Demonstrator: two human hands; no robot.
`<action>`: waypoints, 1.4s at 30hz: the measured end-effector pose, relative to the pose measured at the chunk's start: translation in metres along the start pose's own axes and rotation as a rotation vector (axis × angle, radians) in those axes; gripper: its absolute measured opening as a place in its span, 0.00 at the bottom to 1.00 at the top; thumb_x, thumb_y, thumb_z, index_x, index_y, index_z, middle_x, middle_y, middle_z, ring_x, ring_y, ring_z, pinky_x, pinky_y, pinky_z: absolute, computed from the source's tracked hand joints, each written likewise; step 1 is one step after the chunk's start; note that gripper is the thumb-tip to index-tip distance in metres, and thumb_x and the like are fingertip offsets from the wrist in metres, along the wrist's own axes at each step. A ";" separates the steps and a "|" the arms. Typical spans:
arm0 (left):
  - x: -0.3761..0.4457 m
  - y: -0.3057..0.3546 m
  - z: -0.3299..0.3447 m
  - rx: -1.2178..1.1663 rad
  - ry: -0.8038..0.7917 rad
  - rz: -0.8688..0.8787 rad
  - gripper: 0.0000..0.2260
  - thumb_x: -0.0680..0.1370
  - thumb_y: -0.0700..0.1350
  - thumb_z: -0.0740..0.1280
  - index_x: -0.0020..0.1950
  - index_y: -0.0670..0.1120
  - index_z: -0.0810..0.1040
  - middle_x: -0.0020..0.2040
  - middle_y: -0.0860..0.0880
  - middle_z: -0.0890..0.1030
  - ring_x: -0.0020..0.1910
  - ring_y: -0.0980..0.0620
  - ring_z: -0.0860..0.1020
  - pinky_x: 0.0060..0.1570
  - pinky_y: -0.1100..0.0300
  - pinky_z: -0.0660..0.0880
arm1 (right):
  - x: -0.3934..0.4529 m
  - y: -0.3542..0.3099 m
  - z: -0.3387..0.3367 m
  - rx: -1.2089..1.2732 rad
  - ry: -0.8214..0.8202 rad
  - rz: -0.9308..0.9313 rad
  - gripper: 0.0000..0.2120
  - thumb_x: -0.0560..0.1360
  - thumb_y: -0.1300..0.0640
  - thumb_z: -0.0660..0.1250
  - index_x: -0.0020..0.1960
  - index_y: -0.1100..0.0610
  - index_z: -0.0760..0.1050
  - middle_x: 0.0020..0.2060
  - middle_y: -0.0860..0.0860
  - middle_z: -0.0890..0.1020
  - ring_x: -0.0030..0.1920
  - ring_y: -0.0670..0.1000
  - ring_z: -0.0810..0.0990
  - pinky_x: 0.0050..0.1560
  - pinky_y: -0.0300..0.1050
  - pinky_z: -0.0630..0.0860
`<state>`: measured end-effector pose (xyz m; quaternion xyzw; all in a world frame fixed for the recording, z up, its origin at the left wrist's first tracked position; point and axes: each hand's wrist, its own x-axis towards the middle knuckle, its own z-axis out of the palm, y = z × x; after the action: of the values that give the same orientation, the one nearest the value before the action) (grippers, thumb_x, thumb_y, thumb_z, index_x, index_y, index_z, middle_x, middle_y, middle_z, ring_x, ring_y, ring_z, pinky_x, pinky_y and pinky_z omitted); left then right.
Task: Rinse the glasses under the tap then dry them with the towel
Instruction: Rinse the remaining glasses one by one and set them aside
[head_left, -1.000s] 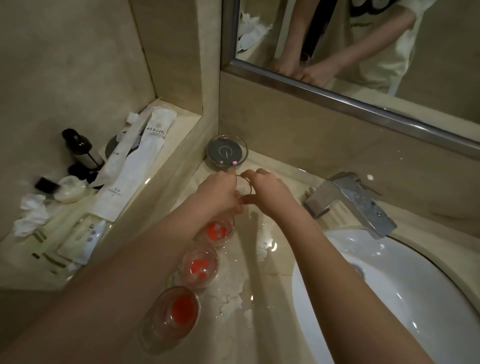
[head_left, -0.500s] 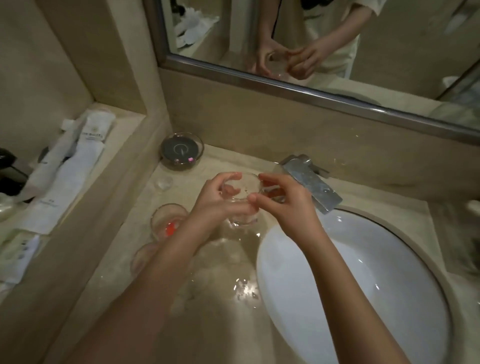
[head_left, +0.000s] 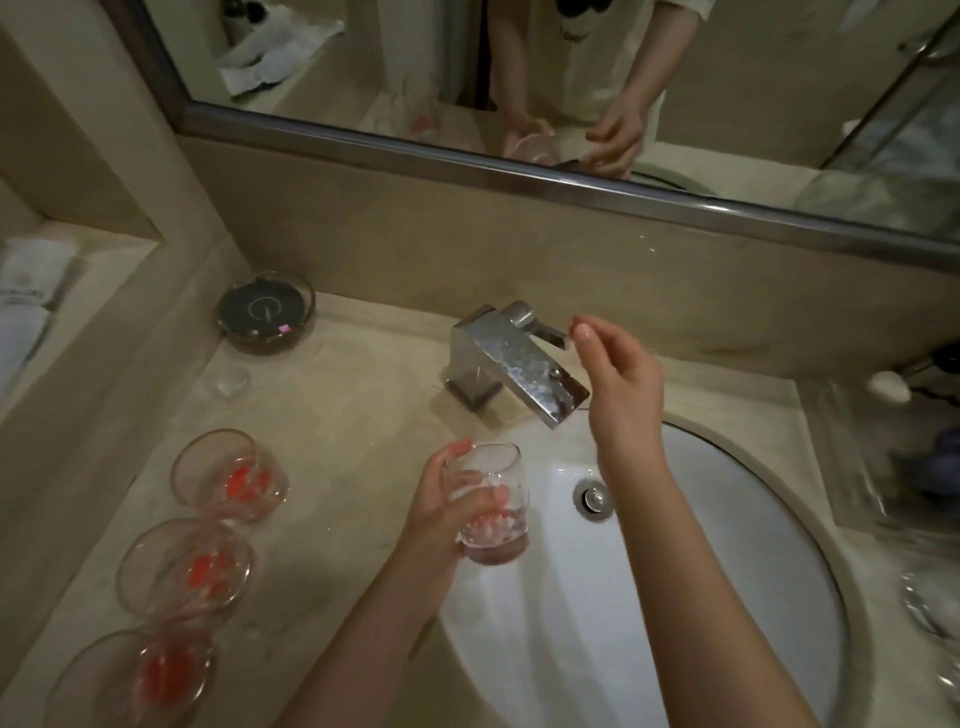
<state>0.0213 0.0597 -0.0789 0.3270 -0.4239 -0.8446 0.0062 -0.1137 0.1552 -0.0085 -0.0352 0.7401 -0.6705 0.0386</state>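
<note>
Three glasses (head_left: 228, 475) on counter (head_left: 337, 415) left of sink (head_left: 727, 571), tap (head_left: 511, 358) behind.

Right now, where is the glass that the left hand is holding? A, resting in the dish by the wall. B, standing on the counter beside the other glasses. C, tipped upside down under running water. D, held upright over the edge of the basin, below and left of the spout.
D: the left hand grips the glass upright over the basin rim, short of the tap spout; no water shows running.
</note>
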 end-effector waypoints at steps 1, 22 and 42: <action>0.002 -0.005 0.002 -0.004 0.002 -0.021 0.33 0.57 0.40 0.77 0.60 0.54 0.75 0.59 0.41 0.78 0.43 0.49 0.84 0.36 0.56 0.79 | 0.011 0.004 -0.002 -0.004 -0.028 0.018 0.10 0.78 0.56 0.66 0.59 0.53 0.79 0.51 0.44 0.82 0.49 0.35 0.79 0.48 0.28 0.72; 0.030 -0.036 0.046 -0.074 -0.009 -0.110 0.27 0.64 0.41 0.72 0.63 0.55 0.75 0.52 0.46 0.82 0.45 0.46 0.84 0.48 0.48 0.80 | 0.075 0.051 0.003 0.109 -0.399 0.234 0.16 0.82 0.58 0.59 0.67 0.63 0.73 0.57 0.53 0.81 0.55 0.45 0.80 0.60 0.37 0.75; 0.045 -0.024 0.058 -0.152 -0.031 -0.073 0.25 0.71 0.40 0.71 0.67 0.51 0.72 0.54 0.42 0.83 0.50 0.42 0.81 0.55 0.38 0.75 | -0.012 0.090 -0.032 0.212 -0.252 0.751 0.24 0.79 0.39 0.57 0.55 0.56 0.81 0.53 0.56 0.84 0.54 0.54 0.83 0.60 0.56 0.76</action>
<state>-0.0402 0.1036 -0.0961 0.3276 -0.3465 -0.8790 -0.0067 -0.1053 0.1969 -0.0950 0.1598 0.6177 -0.6728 0.3745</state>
